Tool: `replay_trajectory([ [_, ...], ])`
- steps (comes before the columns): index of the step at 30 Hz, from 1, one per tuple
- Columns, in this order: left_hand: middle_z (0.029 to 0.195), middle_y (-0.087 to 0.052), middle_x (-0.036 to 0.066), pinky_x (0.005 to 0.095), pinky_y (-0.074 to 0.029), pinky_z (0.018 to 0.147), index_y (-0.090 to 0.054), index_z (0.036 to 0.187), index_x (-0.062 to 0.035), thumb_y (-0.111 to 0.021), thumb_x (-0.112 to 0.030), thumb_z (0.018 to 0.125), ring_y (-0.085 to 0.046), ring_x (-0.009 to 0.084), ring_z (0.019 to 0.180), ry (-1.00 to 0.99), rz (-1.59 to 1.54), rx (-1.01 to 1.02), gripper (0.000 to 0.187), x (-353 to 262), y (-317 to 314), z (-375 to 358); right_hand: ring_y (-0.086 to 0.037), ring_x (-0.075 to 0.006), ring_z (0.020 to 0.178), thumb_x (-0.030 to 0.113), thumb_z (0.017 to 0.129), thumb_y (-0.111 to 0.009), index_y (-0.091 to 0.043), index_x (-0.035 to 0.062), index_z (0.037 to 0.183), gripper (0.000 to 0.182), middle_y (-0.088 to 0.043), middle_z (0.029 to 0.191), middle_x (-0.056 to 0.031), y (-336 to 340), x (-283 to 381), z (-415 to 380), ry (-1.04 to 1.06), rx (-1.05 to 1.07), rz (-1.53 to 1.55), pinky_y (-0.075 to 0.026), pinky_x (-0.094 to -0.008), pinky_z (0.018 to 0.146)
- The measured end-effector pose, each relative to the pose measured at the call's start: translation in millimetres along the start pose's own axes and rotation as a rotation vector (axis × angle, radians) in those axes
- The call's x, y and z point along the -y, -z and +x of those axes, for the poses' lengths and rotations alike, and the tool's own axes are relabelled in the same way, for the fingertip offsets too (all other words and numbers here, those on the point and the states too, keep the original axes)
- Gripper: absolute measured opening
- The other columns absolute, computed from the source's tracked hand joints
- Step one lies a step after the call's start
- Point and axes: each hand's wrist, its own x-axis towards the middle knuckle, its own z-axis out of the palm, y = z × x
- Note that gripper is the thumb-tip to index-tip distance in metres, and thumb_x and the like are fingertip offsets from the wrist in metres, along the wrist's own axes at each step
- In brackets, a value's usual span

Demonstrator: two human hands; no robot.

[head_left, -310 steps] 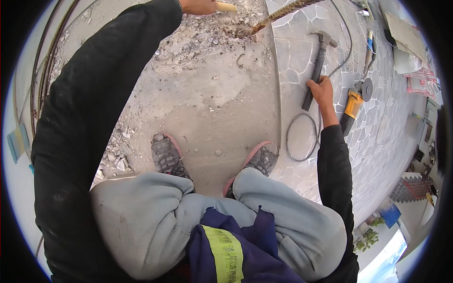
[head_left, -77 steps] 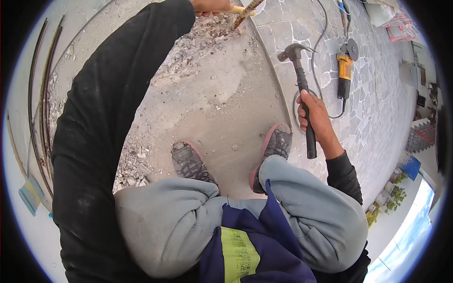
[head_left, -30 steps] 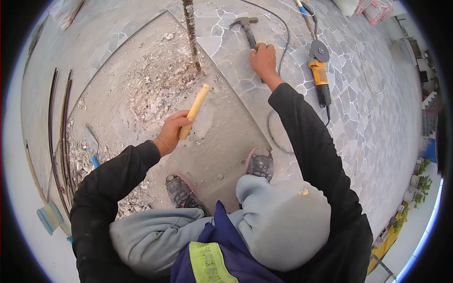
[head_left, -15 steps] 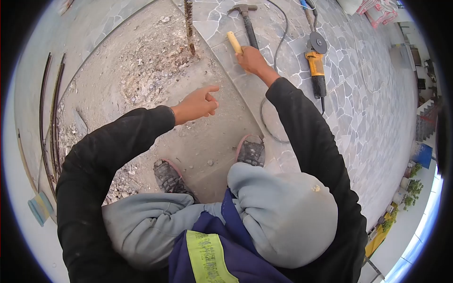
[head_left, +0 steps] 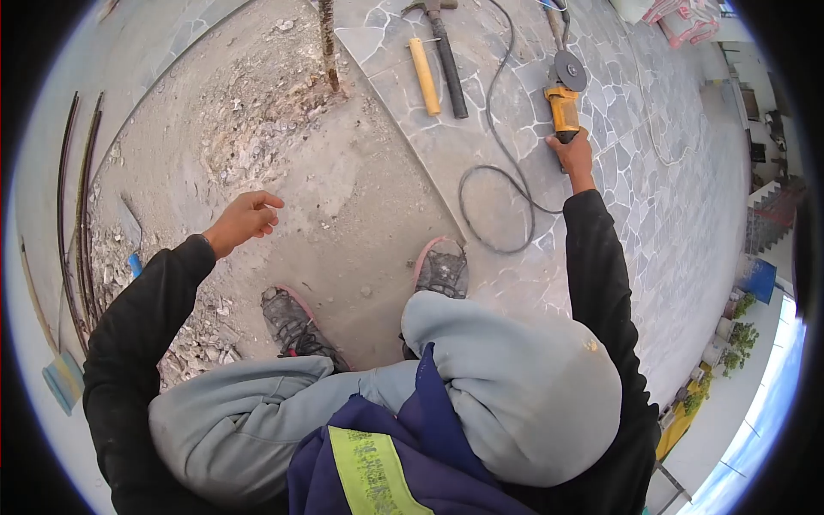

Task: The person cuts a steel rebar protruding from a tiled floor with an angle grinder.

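My right hand (head_left: 575, 154) is wrapped round the rear body of a yellow and black angle grinder (head_left: 563, 110), which lies on the stone paving with its disc (head_left: 569, 71) toward the far side. My left hand (head_left: 246, 221) hovers over the dusty ground, fingers loosely apart and holding nothing. Between the hands, farther off, a yellow wooden handle (head_left: 424, 77) lies beside a hammer (head_left: 447, 67) with a black handle. A black cable (head_left: 500, 249) loops on the paving below them.
Long rods (head_left: 83, 206) lie at the left, near a trowel (head_left: 131, 221) with a blue handle. A rusty ribbed bar (head_left: 329, 47) stands at the rubble patch. My shoes (head_left: 443, 268) are on the ground below. Potted plants (head_left: 740, 343) are at the far right.
My right hand has let go of the yellow wooden handle, moved right and taken hold of the grinder. My left hand has moved left and slightly nearer. The view has shifted a little.
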Motion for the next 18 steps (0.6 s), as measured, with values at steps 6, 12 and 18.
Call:
replay_trajectory([
  [6,0.092,-0.066,0.008,0.0319,-0.053,0.071,-0.065,0.124,0.0013,-0.056,-0.015,0.090,-0.064,0.0157,0.080,-0.287,0.304,0.171,0.039,-59.6,-44.6,8.8,-0.071,-0.0285,0.080,0.040,0.079,-0.080,-0.064,-0.0039,0.114,0.058,-0.072,0.094,-0.0175,44.2,16.9,-4.4,-0.023,0.264,0.426,-0.058,-0.0386,0.077],
  [12,0.096,-0.070,0.015,0.0395,-0.053,0.084,-0.060,0.133,0.0010,-0.058,-0.016,0.090,-0.068,0.0297,0.093,-0.565,0.439,0.365,0.046,-87.3,-103.5,15.2,-0.068,-0.0210,0.072,0.033,0.087,-0.070,-0.056,-0.0052,0.126,0.057,-0.067,0.095,-0.0132,122.3,100.7,-183.4,-0.001,0.469,1.676,-0.062,-0.0366,0.071],
  [18,0.120,-0.063,0.024,0.0463,-0.051,0.094,-0.038,0.153,-0.0005,-0.062,-0.015,0.089,-0.063,0.0410,0.109,-0.794,0.596,0.068,0.070,-90.2,-169.9,62.3,-0.069,-0.0220,0.074,0.033,0.086,-0.066,-0.052,-0.0056,0.129,0.060,-0.065,0.097,-0.0154,194.3,156.5,-254.2,0.108,0.580,1.269,-0.062,-0.0373,0.072],
])
